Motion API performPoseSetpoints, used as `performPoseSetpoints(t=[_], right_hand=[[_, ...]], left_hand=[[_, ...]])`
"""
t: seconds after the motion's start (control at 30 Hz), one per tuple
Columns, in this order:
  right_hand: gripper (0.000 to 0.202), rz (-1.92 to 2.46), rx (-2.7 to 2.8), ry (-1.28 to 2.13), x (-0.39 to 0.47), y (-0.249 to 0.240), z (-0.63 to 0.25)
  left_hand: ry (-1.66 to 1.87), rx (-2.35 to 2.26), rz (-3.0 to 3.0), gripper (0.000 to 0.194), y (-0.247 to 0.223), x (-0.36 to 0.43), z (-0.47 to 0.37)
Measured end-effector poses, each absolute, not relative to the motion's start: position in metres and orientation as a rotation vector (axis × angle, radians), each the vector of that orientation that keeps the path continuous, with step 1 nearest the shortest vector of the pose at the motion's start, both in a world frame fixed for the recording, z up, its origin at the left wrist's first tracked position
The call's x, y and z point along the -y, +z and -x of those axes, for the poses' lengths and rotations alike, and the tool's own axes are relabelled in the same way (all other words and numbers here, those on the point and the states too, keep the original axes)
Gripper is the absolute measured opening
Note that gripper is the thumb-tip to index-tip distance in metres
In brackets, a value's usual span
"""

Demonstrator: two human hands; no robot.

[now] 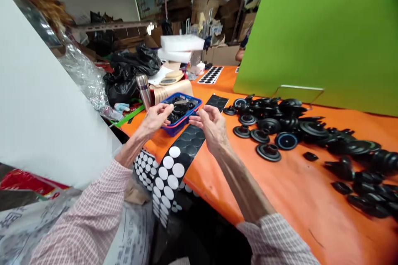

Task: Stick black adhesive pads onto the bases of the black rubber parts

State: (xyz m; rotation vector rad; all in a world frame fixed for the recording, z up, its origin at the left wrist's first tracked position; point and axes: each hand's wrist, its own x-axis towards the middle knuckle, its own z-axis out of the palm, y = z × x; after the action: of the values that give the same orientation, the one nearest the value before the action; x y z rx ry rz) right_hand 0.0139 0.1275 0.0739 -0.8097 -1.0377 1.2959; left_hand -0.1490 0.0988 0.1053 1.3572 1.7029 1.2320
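My left hand (pixel 156 117) is over the near-left rim of a blue basket (pixel 175 129) that holds black parts. Its thumb and fingertips come together, and anything between them is too small to make out. To the right of the basket, my right hand (pixel 214 127) is raised over a black strip (pixel 188 143) with round stickers. The thumb and forefinger pinch while the other fingers point left; what they may hold is not visible. White round stickers (pixel 168 161) cover the strip's near part, which hangs over the table edge. Its far part shows dark circles.
Many black round parts (pixel 269 152) lie piled on the orange table (pixel 217 169) to the right. A green panel (pixel 323 41) stands behind them. A steel flask (pixel 144 91) and black bags (pixel 132 66) are at the left. Another person's arm (pixel 239 54) shows beyond the panel.
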Motion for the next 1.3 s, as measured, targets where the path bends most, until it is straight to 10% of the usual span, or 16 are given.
performPoseSetpoints(t=[0.33,0.97,1.3], right_hand=[[0.027,1.156,1.558,0.881,-0.009,-0.054,-0.028],[0.024,1.263,1.458,0.702,-0.012,-0.043,-0.032],[0.021,1.296,1.391,0.643,0.007,-0.03,-0.057]], left_hand=[[0.738,-1.756,-1.175,0.037,0.003,-0.042,0.148],[0.846,-1.1,-0.933,0.047,0.016,-0.041,0.125],[0.988,-1.863,-1.449,0.026,0.033,-0.021,0.119]])
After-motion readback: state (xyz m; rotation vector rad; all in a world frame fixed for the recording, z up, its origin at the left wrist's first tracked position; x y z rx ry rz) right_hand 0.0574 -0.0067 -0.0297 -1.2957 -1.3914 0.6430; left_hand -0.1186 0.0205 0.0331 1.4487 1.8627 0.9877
